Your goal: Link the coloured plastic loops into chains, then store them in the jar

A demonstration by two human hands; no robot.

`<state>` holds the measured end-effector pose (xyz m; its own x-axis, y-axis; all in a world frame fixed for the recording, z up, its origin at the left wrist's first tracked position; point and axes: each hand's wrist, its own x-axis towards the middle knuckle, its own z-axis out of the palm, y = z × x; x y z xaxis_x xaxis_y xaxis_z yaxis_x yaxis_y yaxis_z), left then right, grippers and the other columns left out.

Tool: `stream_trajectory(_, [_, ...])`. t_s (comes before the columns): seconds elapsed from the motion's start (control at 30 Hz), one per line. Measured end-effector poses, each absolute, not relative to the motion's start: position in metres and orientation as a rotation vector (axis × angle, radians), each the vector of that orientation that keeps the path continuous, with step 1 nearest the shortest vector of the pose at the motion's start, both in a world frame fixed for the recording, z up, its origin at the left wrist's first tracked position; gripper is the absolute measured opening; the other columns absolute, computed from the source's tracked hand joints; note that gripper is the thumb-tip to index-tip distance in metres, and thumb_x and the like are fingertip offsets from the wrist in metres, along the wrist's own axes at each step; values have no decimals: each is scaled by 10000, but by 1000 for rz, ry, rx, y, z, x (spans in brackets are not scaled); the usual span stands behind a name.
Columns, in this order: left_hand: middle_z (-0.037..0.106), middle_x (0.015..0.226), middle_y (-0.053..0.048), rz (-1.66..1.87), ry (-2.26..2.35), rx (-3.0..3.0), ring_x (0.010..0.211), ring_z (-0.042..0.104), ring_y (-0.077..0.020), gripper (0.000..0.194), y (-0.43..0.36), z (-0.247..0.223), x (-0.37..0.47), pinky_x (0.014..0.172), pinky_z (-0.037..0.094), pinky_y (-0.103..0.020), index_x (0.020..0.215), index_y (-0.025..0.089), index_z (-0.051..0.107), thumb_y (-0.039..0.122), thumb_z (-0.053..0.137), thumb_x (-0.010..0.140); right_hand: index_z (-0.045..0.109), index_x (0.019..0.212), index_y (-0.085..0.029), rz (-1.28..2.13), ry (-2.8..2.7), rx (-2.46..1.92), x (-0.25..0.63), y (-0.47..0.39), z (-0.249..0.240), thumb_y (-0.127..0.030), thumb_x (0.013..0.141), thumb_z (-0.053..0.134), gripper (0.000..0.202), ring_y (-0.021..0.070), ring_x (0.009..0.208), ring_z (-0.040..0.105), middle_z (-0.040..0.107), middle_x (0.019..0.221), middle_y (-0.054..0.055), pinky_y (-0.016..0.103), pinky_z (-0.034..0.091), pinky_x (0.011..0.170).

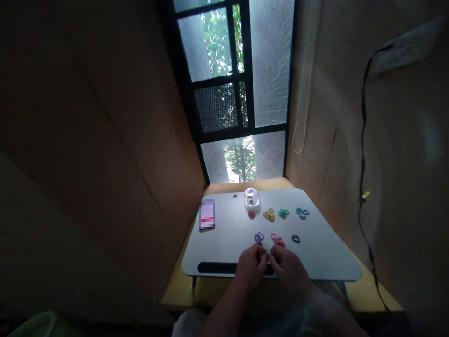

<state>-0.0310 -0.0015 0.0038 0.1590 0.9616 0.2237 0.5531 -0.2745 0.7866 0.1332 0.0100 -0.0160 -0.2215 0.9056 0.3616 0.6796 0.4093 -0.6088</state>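
My left hand (252, 265) and my right hand (286, 265) meet over the front edge of a small white folding table (224, 245). Fingertips of both are pinched together around a small green band (267, 253), of which only a sliver shows; it looks like a hair tie. Just beyond my fingers lie purple hair ties (259, 237) and pink hair ties (278, 240), with a dark one (296, 238) to the right. Farther back sit small piles of red (251, 214), yellow (269, 215), green (283, 213) and blue hair ties (302, 213).
A clear round container (251, 199) stands at the back, a single reddish band (235, 195) left of it. The phone (206, 214) lies at the left. A black slot strip (217, 267) runs along the front edge. A black cable (362, 140) hangs on the right wall.
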Motion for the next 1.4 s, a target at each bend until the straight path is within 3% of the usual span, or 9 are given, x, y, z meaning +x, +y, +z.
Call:
stream_trajectory(0.4, [602, 689, 29, 982, 1494, 1897, 626, 522, -119, 51, 0, 3, -28, 603, 348, -232, 811, 195, 601, 194, 556, 835, 508, 751, -224, 517, -2023, -1245, 137, 3, -3, -225, 836, 454, 101, 158, 661, 506, 564, 703, -7, 269, 369, 631])
stream_trajectory(0.87, [566, 665, 30, 974, 1456, 1929, 619, 487, -120, 83, -1, 4, -29, 590, 335, -240, 750, 187, 575, 233, 591, 818, 499, 708, -223, 501, -2006, -1298, 136, 6, -6, -280, 868, 469, 173, 158, 643, 520, 588, 681, -5, 267, 350, 610])
stream_trajectory(1.4, [581, 685, 41, 963, 1499, 1894, 627, 521, -120, 32, -1, 5, -27, 612, 355, -236, 841, 205, 579, 227, 560, 853, 509, 710, -223, 483, -1978, -1299, 137, 6, -6, -273, 868, 494, 166, 146, 605, 511, 569, 657, -14, 258, 336, 581])
